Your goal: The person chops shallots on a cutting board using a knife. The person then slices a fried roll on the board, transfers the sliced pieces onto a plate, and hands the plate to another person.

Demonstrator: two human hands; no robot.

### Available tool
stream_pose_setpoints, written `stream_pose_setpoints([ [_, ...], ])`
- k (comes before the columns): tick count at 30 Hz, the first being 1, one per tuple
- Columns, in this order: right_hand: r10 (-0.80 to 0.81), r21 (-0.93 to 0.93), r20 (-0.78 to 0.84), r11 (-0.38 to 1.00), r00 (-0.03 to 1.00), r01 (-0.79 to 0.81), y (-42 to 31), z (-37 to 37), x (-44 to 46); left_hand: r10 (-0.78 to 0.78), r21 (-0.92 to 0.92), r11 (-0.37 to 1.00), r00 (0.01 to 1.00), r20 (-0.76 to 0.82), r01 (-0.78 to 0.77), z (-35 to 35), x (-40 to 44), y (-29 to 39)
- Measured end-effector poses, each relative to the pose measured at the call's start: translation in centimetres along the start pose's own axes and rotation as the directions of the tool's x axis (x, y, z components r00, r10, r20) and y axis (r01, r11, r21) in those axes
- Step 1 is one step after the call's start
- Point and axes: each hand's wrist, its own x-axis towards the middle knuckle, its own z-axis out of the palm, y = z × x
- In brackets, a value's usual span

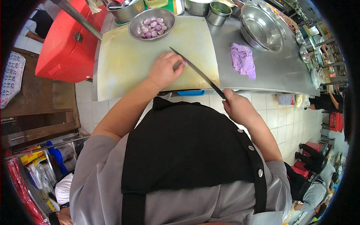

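Note:
My right hand (240, 107) grips the handle of a long kitchen knife (200, 72), its blade slanting up and left over the edge of the cutting board (123, 56). My left hand (165, 70) rests on the board with curled fingers, closed around a small purple shallot (184, 63). Only a bit of that shallot shows beside the blade; my fingers hide the rest. Farther back on the board stands a steel bowl (167, 18) holding several peeled purple shallots (153, 28).
A crumpled purple cloth (243, 60) lies on the steel table (279, 73), right of the board. Behind it are a large colander (262, 28) and steel pots (218, 14). A red cooler box (67, 45) stands at the left. Other people are at the far right and lower left.

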Motion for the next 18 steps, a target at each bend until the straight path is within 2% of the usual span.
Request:
stream_pose_setpoints([
  [3, 0.057, -0.018, 0.059, 0.998, 0.997, -0.056, -0.6, 1.3, 1.6, 0.005, -0.005, 1.0, 1.0, 0.001, -0.005, 0.1, 0.1, 0.0],
  [6, -0.003, -0.007, 0.004, 1.0, 1.0, 0.003, -0.3, 0.3, 1.0, 0.009, 0.006, 1.0, 1.0, -0.009, -0.009, 0.0, 0.0, -0.1],
  [9, 0.039, 0.006, 0.062, 0.999, 0.997, -0.039, -1.0, -1.6, -0.1, 0.014, -0.008, 1.0, 0.999, -0.034, -0.014, 0.3, -0.1, -0.2],
  [12, 0.036, 0.044, 0.054, 0.998, 0.998, -0.039, -0.4, 0.6, 0.8, -0.008, -0.016, 1.0, 1.0, -0.017, 0.008, 0.3, -0.2, -0.3],
  [15, 0.078, -0.007, 0.08, 0.997, 0.994, -0.078, -1.3, 0.5, 1.7, -0.026, -0.017, 1.0, 1.0, 0.012, 0.026, 0.0, 0.0, -0.2],
  [18, -0.011, 0.033, 0.015, 0.999, 1.0, 0.011, -0.9, -0.8, 0.7, -0.018, -0.024, 1.0, 1.0, 0.008, 0.018, -0.2, -0.1, -0.2],
])
